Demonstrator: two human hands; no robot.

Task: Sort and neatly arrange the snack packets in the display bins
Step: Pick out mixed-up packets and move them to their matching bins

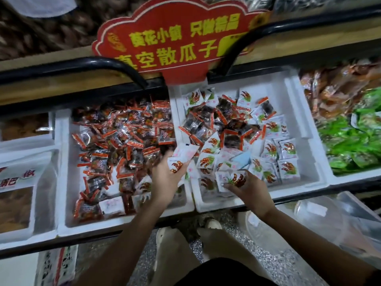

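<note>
Maybe half sorted: left hand [167, 179] grips white claw-print snack packets [182, 158] above bin divide; right hand [250, 189] pinches one more. In right white foam bin [309, 164], dark red-edged packets [232, 141] mixed in; left white foam bin [61, 182] has white strays.

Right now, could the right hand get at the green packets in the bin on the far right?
Probably yes: the green packets lie uncovered, just past a low white bin wall, with nothing above them. But the right hand already holds a white packet, so its grip is taken.
</note>
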